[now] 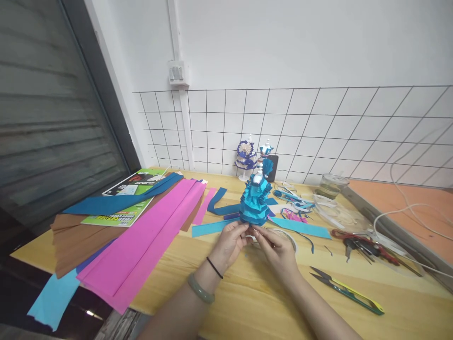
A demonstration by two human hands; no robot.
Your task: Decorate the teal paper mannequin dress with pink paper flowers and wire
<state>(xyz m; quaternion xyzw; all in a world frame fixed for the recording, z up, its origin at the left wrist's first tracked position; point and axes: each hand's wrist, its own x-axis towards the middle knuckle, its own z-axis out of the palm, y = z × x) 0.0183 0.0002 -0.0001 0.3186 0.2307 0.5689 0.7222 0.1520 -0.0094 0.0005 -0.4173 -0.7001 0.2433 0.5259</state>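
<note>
A small white doll figure wears a ruffled dress of turquoise crepe paper (pixel 254 202), with a darker blue band at its hem. It stands upright in front of me above the wooden table. My left hand (pixel 231 241) pinches the bottom of the dress from the left. From the right, the fingers of my right hand (pixel 274 245) are pressed together at the lower edge of the same dress. What lies between the fingertips is partly hidden. Behind my right hand a white roll of tape (pixel 290 238) shows in part.
Yellow-green thread snips (pixel 348 289) lie at the right, near keys (pixel 361 246). Pink crepe paper (pixel 152 236), brown paper (pixel 78 241) and a magazine (pixel 122 219) cover the left. Other decorated figures (pixel 245 158) stand by the wall grid, with a glass jar (pixel 331 185) further right.
</note>
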